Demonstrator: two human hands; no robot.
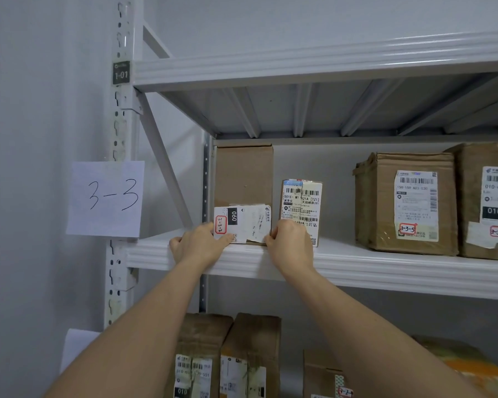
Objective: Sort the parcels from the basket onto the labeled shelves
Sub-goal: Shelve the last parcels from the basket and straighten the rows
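Both hands hold one tall brown box (243, 173) on the shelf (357, 268): left hand (199, 244) grips its left bottom corner, right hand (289, 242) its right; other boxes already stand beside it, basket not seen

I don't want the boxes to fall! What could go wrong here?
1. Both hands, left and right, hold the tall box at the bottom only, near the shelf edge. It might tip forward.
2. Its label looks torn and loose, so fingers could peel it further.
3. The small box stands right beside it, and a sideways push might knock it over.
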